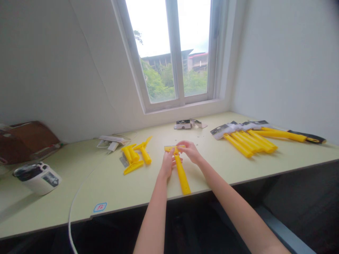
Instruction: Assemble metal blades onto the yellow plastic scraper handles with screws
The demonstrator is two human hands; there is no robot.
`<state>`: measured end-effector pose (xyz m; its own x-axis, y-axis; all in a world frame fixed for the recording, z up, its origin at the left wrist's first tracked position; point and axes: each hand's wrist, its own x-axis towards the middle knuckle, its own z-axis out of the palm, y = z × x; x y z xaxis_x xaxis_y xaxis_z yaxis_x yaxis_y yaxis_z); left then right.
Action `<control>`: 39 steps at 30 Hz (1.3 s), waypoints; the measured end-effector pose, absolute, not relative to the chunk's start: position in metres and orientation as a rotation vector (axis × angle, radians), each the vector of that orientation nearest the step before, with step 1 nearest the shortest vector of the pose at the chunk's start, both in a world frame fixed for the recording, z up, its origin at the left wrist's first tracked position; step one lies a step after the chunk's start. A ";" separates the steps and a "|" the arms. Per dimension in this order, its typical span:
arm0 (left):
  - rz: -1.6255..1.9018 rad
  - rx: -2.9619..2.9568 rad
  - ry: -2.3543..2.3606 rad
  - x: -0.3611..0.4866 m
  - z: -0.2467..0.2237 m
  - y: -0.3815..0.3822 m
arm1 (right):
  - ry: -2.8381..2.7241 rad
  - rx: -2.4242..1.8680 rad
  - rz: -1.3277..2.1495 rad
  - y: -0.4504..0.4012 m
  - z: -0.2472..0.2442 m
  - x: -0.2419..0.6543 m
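**T-shaped yellow plastic scraper (182, 176) held at its head**

Your left hand (166, 165) and right hand (191, 151) both grip its flat, wide crosspiece, fingers bent. Its long, rounded handle points back towards you, seen against the front of the pale green tabletop (127, 194). Loose yellow scrapers (145, 156) lie to your left, yellow-handled tools in black-and-clear packaging (239, 144) to your right. Ahead, a grey-framed sliding window (179, 81) is set in white walls (286, 70).
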<state>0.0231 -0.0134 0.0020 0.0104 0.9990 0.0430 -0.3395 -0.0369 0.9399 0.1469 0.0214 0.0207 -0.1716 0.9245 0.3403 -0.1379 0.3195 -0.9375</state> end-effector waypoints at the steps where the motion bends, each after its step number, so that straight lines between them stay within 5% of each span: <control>1: 1.358 1.001 0.919 0.025 0.001 -0.013 | -1.422 -0.784 1.134 0.021 0.021 0.146; 17: 1.307 1.083 0.833 0.025 -0.003 -0.002 | -1.399 -0.852 1.436 0.023 0.015 0.150; 39: 1.250 1.030 0.944 0.023 0.000 -0.002 | -1.411 -0.897 1.427 0.023 0.012 0.150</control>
<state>0.0232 -0.0024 -0.0003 0.0930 0.9957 -0.0042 -0.2765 0.0299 0.9605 0.1499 0.0231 0.0122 -0.3222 0.9415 0.0992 -0.1099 0.0669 -0.9917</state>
